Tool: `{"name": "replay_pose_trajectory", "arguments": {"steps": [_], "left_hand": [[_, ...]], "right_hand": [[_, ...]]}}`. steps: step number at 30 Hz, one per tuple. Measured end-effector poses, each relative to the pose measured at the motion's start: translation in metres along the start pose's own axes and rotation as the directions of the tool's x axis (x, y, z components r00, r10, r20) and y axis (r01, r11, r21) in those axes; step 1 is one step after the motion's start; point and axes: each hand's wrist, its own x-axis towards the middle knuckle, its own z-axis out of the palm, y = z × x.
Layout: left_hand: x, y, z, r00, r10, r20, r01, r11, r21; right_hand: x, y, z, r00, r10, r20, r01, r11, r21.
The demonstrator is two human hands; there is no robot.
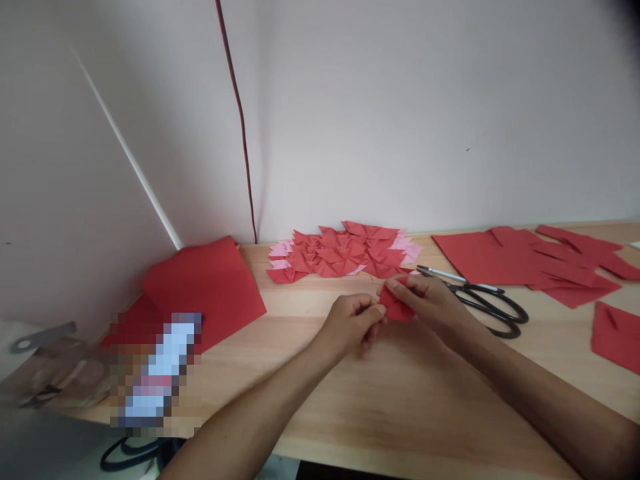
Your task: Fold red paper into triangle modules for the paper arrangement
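Between my two hands is a small folded piece of red paper [399,308], raised a little above the wooden table. My left hand [356,321] pinches its left edge between thumb and fingers. On the upper right side, my right hand [425,300] grips the same paper, thumb on top. Just behind the hands lies a pile of folded red and pink paper pieces [345,250]. A pair of black-handled scissors [493,308] lies right of my right hand, its blades partly hidden behind that hand, with a pen [457,278] beside it.
Red sheets and cut pieces [490,257] lie at the back right, another red piece [617,337] at the right edge. Large red paper [210,287] and a blurred-out phone-like object [163,370] are at left. A dark red cable [241,113] hangs against the wall.
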Motion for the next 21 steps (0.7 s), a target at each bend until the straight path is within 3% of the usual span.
{"name": "replay_pose_trajectory", "arguments": {"steps": [2,6,13,18,21], "left_hand": [[0.002,-0.002,-0.003,0.998,-0.031,0.063,0.042,0.984,-0.175],[0.002,-0.001,-0.007,0.981,0.019,0.192,0.068,0.897,-0.436],[-0.004,0.012,-0.008,0.883,-0.017,0.469,0.337,0.718,-0.609],[-0.005,0.01,-0.009,0.863,-0.037,0.504,0.392,0.679,-0.621],[-0.002,0.006,-0.008,0.903,-0.038,0.427,0.307,0.753,-0.582]], "right_hand": [[0.003,0.0,-0.006,0.998,0.049,0.039,-0.054,0.987,0.153],[0.009,0.002,-0.014,0.996,0.079,0.047,-0.092,0.882,0.463],[0.001,-0.006,-0.008,0.99,-0.055,0.127,0.02,0.965,0.261],[0.0,-0.011,-0.005,0.992,-0.064,0.107,0.044,0.982,0.183],[0.0,-0.009,-0.005,0.998,-0.019,0.062,0.007,0.984,0.175]]}}
